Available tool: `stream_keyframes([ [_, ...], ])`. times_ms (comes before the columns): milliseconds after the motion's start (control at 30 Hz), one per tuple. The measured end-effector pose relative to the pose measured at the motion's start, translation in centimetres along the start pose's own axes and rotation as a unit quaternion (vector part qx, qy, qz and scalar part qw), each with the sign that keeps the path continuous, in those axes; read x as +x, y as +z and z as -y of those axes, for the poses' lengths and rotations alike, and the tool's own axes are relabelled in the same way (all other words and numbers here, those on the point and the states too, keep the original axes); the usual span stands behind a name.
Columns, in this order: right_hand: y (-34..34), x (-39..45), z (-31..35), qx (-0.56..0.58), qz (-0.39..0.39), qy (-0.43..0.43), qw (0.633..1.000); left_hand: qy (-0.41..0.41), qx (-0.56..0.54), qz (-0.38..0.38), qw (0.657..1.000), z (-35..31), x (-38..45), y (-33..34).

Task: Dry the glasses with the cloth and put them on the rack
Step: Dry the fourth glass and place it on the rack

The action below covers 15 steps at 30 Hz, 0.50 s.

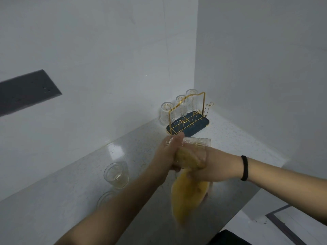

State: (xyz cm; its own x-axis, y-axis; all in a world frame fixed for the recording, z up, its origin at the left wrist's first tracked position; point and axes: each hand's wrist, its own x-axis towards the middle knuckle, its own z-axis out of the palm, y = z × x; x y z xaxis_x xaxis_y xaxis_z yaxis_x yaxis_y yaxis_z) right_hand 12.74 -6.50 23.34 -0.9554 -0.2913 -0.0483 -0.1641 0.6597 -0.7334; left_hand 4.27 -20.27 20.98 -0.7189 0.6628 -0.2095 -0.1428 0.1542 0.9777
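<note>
My left hand (167, 156) grips the base end of a clear ribbed glass (198, 142), which lies sideways above the counter. My right hand (215, 162) reaches into the glass's mouth with a yellow cloth (189, 197). Part of the cloth is bunched inside the glass and the rest hangs blurred below it. The gold wire rack (187, 110) on its dark blue tray (198, 129) stands in the corner behind my hands. Three glasses (166, 112) sit upside down along its far side. Two more glasses stand on the counter at left, one (116, 174) in full view, the other (106, 197) partly hidden by my left forearm.
The speckled grey counter (70, 200) runs from the front left to the corner between white walls. Its right edge drops to the floor (283, 227). A dark panel (26, 91) is set in the left wall. A black hair band (245, 167) circles my right wrist.
</note>
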Motion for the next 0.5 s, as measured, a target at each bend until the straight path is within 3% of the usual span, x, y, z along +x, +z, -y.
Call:
stream_keyframes([
  [67, 1.1, -0.3, -0.9, -0.182, -0.025, -0.097, 0.978, -0.105, 0.015, 0.056, 0.993, -0.6, 0.0, -0.5],
  [167, 0.4, -0.3, -1.2, -0.144, -0.012, -0.051, 0.988, -0.136, 0.0, 0.076, 0.988, 0.0, 0.3, -0.9],
  [233, -0.9, 0.1, -1.0, 0.068, 0.011, 0.037, 0.997, -0.053, 0.018, 0.047, 0.997, 1.1, 0.4, -0.9],
  [300, -1.6, 0.3, -1.1, 0.359, 0.019, 0.07, 0.931, 0.108, 0.041, 0.015, 0.993, 2.2, 0.0, -0.5],
  [367, -1.7, 0.4, -1.0, 0.508, 0.024, 0.081, 0.857, 0.194, 0.014, -0.006, 0.981, 2.7, -0.2, 0.1],
  [400, -1.6, 0.5, -0.9, 0.492, 0.025, 0.083, 0.866, 0.202, 0.011, -0.019, 0.979, 2.7, -0.1, 0.3],
  [433, -1.5, 0.4, -0.6, 0.413, 0.023, 0.078, 0.907, 0.193, 0.01, -0.026, 0.981, 2.5, 0.0, 0.4],
  [500, -1.2, 0.2, -0.6, 0.143, 0.024, 0.029, 0.989, 0.095, 0.004, -0.017, 0.995, 1.2, 0.3, 0.5],
])
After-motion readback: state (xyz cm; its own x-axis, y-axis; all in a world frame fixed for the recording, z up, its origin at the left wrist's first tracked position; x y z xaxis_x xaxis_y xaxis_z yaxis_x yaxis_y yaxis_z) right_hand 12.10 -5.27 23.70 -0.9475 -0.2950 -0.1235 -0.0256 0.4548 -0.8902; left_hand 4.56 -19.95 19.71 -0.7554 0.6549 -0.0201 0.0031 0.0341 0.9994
